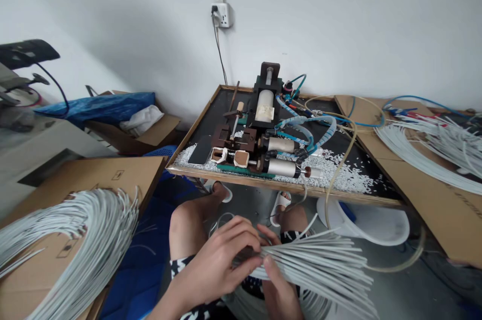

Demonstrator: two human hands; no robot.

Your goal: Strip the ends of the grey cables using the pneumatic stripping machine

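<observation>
Head view. Both my hands are on the wire bundle (320, 260), over the lap, short of the table (203, 117). Left hand (226, 250): fingers curled over, thumb below, tips nearly meeting; clamped on the bundle, a small dark hollow showing under the fingers. Right hand (280, 285): thumb pressed along the near side of the wires, fingertips showing past the far side, so I read it as closed round the bundle too, just beside the left. Wire ends fan out loose to the right, some uneven, near the bin (387, 224).

Hard to make out: the left palm, and the wires running under it. Right palm is hidden, its wrist cut off by the lower edge. A coil (318, 302) shows below, also cut off; I cannot tell whether it joins the bundle. Left wires (109, 224) on cardboard run out of frame. On the table, the machine (265, 104) stands among white scraps (350, 174), too small to pick out singly. The phone's (201, 150) screen is dark.
</observation>
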